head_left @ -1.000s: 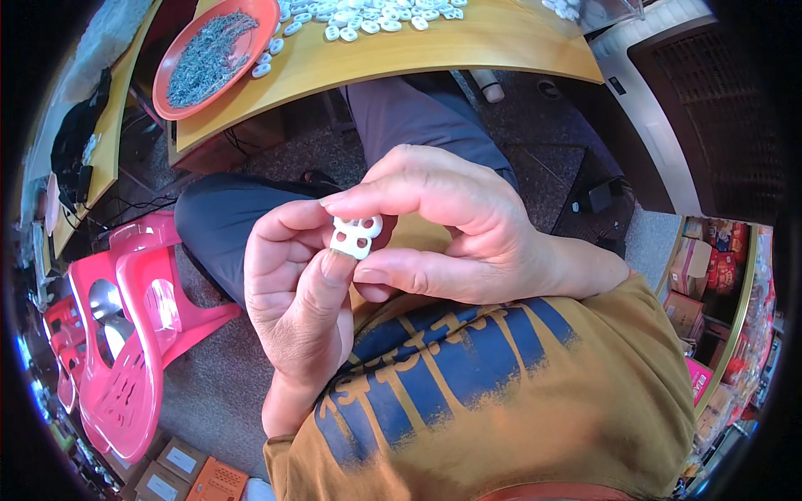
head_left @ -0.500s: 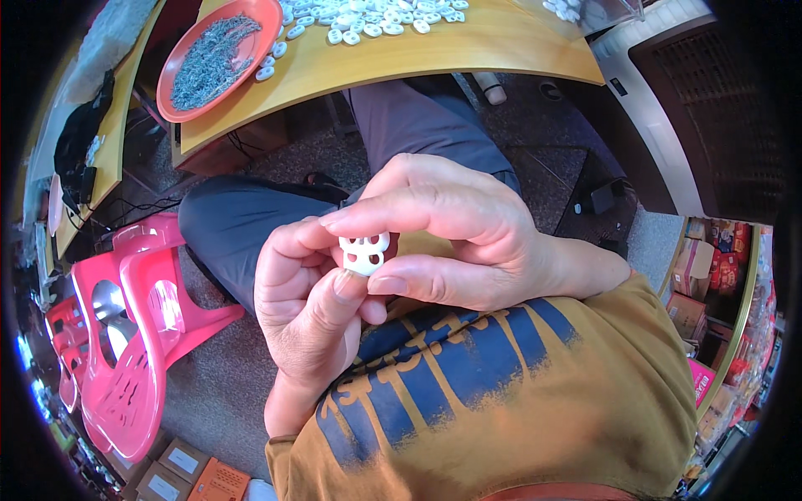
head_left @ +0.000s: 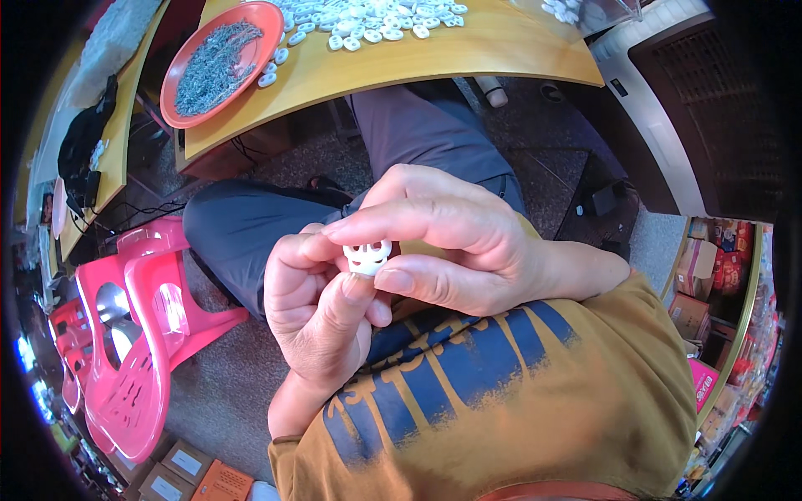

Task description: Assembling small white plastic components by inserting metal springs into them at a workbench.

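wooden table (head_left: 468,58) beyond the lap, small white plastic part (head_left: 368,255) pinched between left hand (head_left: 322,313) and right hand (head_left: 451,242) fingertips

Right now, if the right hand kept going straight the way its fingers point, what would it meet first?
The right hand points toward the person's left, its fingertips already on the small white plastic part. Just beyond that sit the left hand fingers gripping the same part, so it would likely press into those first.
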The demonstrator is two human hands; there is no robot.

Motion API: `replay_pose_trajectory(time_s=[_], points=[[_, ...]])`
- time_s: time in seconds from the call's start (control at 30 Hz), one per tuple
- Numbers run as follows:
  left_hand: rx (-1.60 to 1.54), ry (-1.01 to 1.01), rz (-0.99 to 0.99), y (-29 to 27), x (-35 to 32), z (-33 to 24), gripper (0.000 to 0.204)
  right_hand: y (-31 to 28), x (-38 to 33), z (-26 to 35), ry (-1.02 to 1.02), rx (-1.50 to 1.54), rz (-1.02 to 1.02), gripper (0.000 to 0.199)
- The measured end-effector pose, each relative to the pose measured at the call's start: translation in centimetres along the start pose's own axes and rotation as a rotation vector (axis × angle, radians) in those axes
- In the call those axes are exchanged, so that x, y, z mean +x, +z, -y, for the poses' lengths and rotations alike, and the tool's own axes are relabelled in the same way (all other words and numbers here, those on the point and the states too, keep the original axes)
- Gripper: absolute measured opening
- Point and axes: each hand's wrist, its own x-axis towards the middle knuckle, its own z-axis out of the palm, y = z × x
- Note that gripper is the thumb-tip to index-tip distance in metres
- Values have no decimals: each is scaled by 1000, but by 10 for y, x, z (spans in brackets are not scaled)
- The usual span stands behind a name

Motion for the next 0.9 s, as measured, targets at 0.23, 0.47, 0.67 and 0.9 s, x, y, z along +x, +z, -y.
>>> replay_pose_trajectory(time_s=[0.23,0.47,0.67,0.9], points=[[-9,23,31,1,0,4,26,-1,1,-3,-21,-15,31,31],[27,129,74,5,2,7,24,8,2,-8,-128,-28,-76,24],[65,185,74,8,5,8,22,10,4,-9,-182,-83,-136,21],[178,203,57,6,11,7,18,8,7,-15,-183,-111,-140,17]])
